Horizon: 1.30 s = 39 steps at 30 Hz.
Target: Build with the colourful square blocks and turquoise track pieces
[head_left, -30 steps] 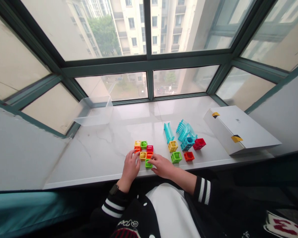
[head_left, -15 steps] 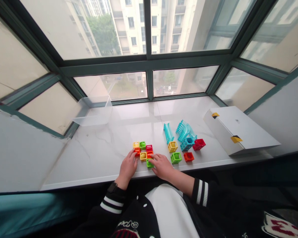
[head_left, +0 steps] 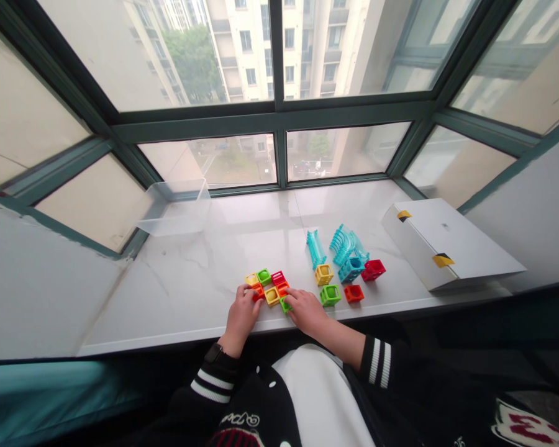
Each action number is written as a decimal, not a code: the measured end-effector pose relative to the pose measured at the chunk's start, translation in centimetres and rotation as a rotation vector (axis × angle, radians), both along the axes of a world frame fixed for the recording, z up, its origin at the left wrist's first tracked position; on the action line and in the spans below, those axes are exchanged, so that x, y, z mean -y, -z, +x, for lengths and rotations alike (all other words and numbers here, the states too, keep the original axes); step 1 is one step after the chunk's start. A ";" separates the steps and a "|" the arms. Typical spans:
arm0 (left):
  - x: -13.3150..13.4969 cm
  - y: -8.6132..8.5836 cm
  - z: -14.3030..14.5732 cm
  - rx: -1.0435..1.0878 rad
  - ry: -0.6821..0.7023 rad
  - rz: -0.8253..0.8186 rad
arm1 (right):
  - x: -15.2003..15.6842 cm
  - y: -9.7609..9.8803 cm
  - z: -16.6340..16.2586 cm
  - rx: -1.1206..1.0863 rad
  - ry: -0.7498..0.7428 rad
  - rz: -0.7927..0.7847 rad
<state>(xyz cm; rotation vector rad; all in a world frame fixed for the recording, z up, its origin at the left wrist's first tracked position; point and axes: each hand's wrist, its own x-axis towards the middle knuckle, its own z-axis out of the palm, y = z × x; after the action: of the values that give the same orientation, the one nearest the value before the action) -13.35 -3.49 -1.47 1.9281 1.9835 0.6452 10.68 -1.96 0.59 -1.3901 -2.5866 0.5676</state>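
A flat cluster of joined toy cube blocks [head_left: 271, 297], in yellow, green, red and orange, lies on the white sill near its front edge. My left hand [head_left: 242, 315] has its fingers closed round the orange block [head_left: 258, 290] on the cluster's left side. On the right, my right hand [head_left: 307, 311] grips the lower end, its fingers over the orange block [head_left: 282, 287] and the green block [head_left: 285, 305]. My fingertips partly cover these blocks. A green block [head_left: 264, 276] and a red block [head_left: 278, 278] form the cluster's far side.
Loose blocks stand right of my right hand: yellow [head_left: 323, 274], green [head_left: 330, 295], orange [head_left: 354, 293], blue [head_left: 351, 270] and red [head_left: 373, 270]. Behind them lie clear blue track pieces [head_left: 315, 249]. A white box [head_left: 461, 245] sits far right, a clear plastic bin [head_left: 177, 217] back left.
The cluster has turned slightly clockwise, its left side coming nearer to me and its lower end shifting right. Both hands stay on it. The loose blocks have not moved.
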 end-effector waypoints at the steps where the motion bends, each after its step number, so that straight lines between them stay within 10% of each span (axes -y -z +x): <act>1: 0.0 0.0 0.0 -0.004 -0.005 0.000 | 0.0 0.0 0.0 -0.002 0.002 -0.003; 29: 1.0 -1.2 -2.5 0.263 0.253 -0.038 | 0.1 -0.6 0.0 0.078 0.048 -0.071; 39: 0.9 -4.0 -3.4 0.856 0.140 -0.284 | 0.0 -0.4 0.0 0.077 0.048 -0.100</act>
<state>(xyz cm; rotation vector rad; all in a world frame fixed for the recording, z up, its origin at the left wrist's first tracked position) -16.74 -4.39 2.51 1.2805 1.2981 0.8949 10.67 -1.99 0.96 -1.5296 -2.6088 0.6580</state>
